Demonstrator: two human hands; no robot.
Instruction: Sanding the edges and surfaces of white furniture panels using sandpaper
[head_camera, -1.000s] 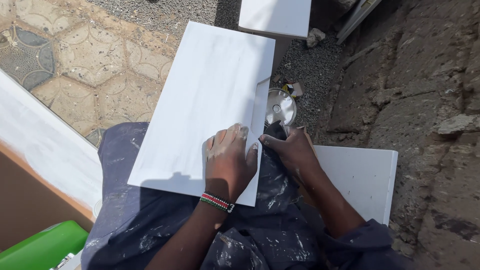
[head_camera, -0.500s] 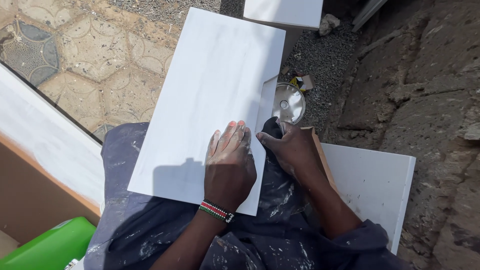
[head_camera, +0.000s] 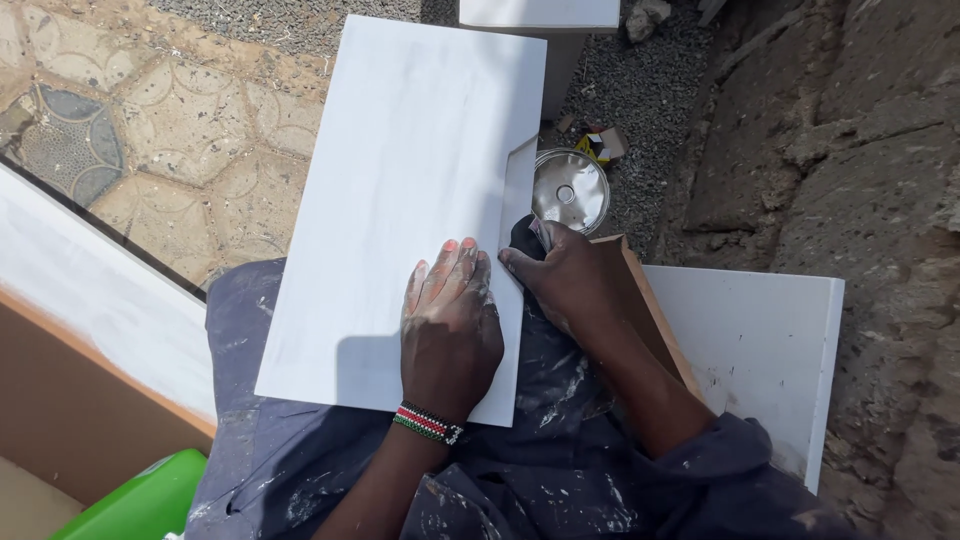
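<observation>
A white painted board (head_camera: 400, 190) lies across my lap, with a notch cut into its right edge. My left hand (head_camera: 450, 325) presses flat on the board's near right corner, fingers together and dusted white; a beaded band circles the wrist. My right hand (head_camera: 565, 280) sits against the board's right edge just below the notch, pinching a small dark pad or cloth (head_camera: 525, 238) between thumb and fingers. What the pad is exactly I cannot tell.
A shiny round tin (head_camera: 568, 190) stands on gravel beyond my right hand. Another white board (head_camera: 760, 350) with a brown edge lies at my right. A white panel (head_camera: 90, 290) leans at left, a green object (head_camera: 140, 505) at bottom left. Rough stone rises at right.
My right hand has slid up along the board's right edge toward the notch. My left hand shifted slightly forward on the board. The view tilted a little.
</observation>
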